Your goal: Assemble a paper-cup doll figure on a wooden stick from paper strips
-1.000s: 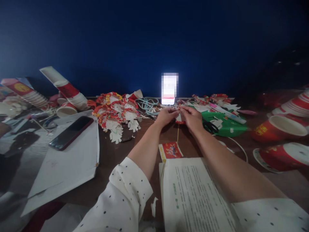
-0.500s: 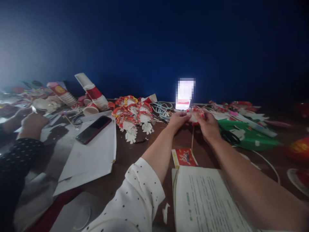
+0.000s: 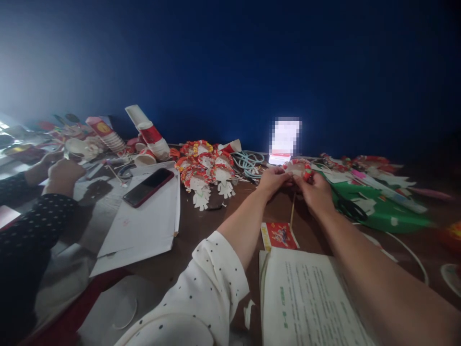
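Observation:
Between my hands is a small red-and-white paper craft (image 3: 298,168) with a beaded-looking red edge. My left hand (image 3: 274,182) pinches its left side, fingers closed. On the other side my right hand (image 3: 317,193) is closed on the lower right edge. A thin wooden stick (image 3: 292,209) runs down below the craft; whether it is fixed to it I cannot tell. Under the stick lies a red and yellow printed card (image 3: 280,235), touching the top of an open book (image 3: 306,293). A lit phone (image 3: 284,139) stands just behind my hands.
Similar paper crafts (image 3: 205,168) are heaped left of my hands, near a coiled pale cable (image 3: 248,161). Black scissors (image 3: 351,209) lie on a green sheet (image 3: 391,211) at right. A dark phone (image 3: 148,187) rests on white paper. Another person's hands (image 3: 65,174) work at far left.
The view has turned slightly left, so most things sit further right. The craft in my hands shows more of its white face and red edge. Both hands still hold it.

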{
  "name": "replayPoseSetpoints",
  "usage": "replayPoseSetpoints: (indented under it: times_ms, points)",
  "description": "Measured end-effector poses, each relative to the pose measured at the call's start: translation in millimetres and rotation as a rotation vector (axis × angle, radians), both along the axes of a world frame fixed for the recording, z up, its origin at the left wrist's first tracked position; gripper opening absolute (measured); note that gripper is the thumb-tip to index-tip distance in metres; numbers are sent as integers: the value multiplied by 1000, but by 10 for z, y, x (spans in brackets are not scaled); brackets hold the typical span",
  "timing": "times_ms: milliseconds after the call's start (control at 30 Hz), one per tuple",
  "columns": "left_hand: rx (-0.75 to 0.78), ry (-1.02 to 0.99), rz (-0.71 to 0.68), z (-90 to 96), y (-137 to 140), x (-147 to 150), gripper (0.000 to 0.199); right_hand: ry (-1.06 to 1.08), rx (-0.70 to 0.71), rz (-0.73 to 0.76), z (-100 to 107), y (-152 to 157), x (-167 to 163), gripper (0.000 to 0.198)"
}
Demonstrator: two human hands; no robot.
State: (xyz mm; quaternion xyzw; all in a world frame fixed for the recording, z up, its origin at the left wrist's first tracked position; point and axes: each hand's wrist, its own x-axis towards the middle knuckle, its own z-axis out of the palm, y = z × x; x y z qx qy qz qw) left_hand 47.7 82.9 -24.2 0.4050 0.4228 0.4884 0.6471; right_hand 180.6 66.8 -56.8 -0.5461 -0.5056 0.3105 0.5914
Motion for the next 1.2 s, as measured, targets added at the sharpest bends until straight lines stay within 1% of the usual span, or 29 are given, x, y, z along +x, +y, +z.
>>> replayPoseSetpoints:
  times_ms: [100, 200, 333, 467, 567, 667, 800, 1000, 1100, 1200]
  points:
    - [-23, -34, 16, 5, -6, 18, 18, 94, -86, 26, 3, 4, -2, 40]
    - [-31, -43, 3, -12, -5, 23, 15, 82, -78, -12, 10, 2, 5, 39]
    - [42, 3, -17, -62, 7, 10, 8, 119, -77, 7, 37, -18, -8, 43]
    - [22, 3, 20, -74, 21, 9, 11, 169, -85, 42, 65, -41, -48, 46]
    - [-7, -27, 77, -49, 30, 17, 12, 208, -83, 58, 81, -55, -70, 53]
    - [-25, -36, 120, -31, 38, 21, 14, 183, -60, 17, 98, -66, -71, 56]
    - [-44, -26, 125, -37, 41, 23, 13, 119, -45, -28, 102, -68, -58, 52]
    - [-58, -54, 112, -24, 27, 29, 11, 91, -50, -46, 74, -50, -48, 50]
    - [-68, -56, 122, 3, 12, 31, 11, 81, -24, -40, 76, -54, -54, 52]
    - [-79, -75, 133, 29, -2, 34, 11, 50, 10, -65, 96, -70, -60, 51]
